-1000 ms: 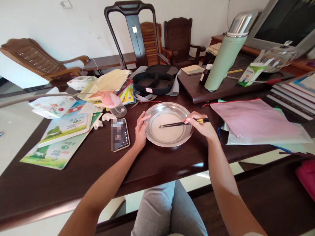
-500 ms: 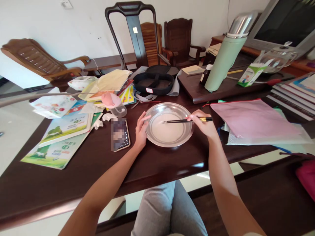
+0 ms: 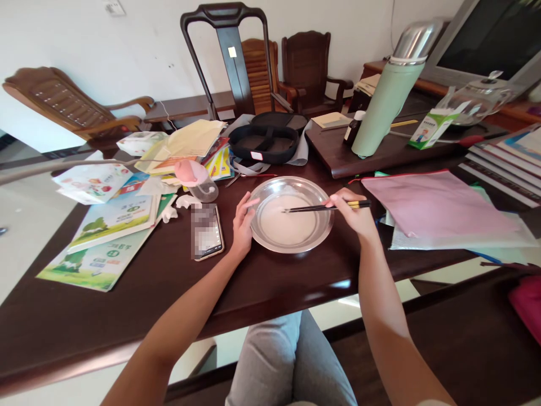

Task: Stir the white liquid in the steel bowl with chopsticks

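A round metal dish [image 3: 292, 246] sits on the dark wooden table, with a whitish, milky layer [image 3: 287, 225] in its bottom. My left hand [image 3: 243, 225] rests against the dish's left rim, fingers stretched out and one fingertip over the edge. On the other side, my right hand [image 3: 353, 211] is closed around a pair of black chopsticks with gold-banded ends [image 3: 308, 208]. Their tips point left and down into the middle of the dish; whether they touch the bottom I cannot tell. A phone with a blurred screen [image 3: 207, 231] lies left of my left hand.
Left are booklets [image 3: 91, 262], crumpled tissue [image 3: 169, 211] and a pink-lidded cup [image 3: 198, 180]. Behind the dish lies an open black case [image 3: 264, 144]. A tall green thermos [image 3: 389, 96] stands on a raised board; a pink zip pouch [image 3: 439, 203] lies right of my right hand.
My right hand has shifted slightly to the right with the chopsticks, so their tips sit a little farther right in the dish. My left hand and the dish look unmoved.
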Tool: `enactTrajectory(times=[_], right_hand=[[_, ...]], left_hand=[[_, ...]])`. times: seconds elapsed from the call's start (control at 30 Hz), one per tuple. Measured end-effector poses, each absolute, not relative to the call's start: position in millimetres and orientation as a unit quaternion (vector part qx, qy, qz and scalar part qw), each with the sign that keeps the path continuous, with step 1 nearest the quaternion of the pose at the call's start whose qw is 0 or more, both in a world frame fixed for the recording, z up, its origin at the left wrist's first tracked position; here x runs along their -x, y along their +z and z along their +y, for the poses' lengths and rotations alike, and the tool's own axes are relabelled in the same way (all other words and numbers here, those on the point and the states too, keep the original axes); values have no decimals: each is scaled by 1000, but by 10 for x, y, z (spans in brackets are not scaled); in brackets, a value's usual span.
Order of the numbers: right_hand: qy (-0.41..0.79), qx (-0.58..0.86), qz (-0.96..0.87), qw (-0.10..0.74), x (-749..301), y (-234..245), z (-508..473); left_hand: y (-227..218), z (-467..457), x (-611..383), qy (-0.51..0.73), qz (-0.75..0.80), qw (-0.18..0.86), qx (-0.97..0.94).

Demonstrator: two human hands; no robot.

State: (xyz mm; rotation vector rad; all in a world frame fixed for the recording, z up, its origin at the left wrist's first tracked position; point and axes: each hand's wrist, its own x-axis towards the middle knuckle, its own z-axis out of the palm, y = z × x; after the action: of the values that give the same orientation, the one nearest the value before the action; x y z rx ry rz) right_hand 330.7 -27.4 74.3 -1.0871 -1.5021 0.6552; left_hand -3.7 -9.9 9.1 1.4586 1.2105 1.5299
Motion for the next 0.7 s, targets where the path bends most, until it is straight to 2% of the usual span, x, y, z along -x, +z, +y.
enactTrajectory(times=[0.13, 0.27, 0.33, 0.47, 0.57, 0.7], right_hand=[[291, 460, -583, 603, -3396, 753, -294], [347, 421, -655, 523, -3300, 763, -307], [332, 416, -679, 505, -3255, 749, -288], [260, 465, -633, 562, -3316, 712, -248], [268, 468, -583, 608, -3381, 718, -266], [337, 431, -641, 538, -3308, 744, -301]], left_hand=[[86, -96, 36, 593, 465, 347, -558], [83, -99, 36, 595, 463, 352, -555], [81, -99, 36, 598, 463, 352, -552], [75, -93, 38, 598, 461, 351, -554], [73, -89, 41, 600, 458, 353, -553], [73, -93, 36, 597, 464, 352, -552]])
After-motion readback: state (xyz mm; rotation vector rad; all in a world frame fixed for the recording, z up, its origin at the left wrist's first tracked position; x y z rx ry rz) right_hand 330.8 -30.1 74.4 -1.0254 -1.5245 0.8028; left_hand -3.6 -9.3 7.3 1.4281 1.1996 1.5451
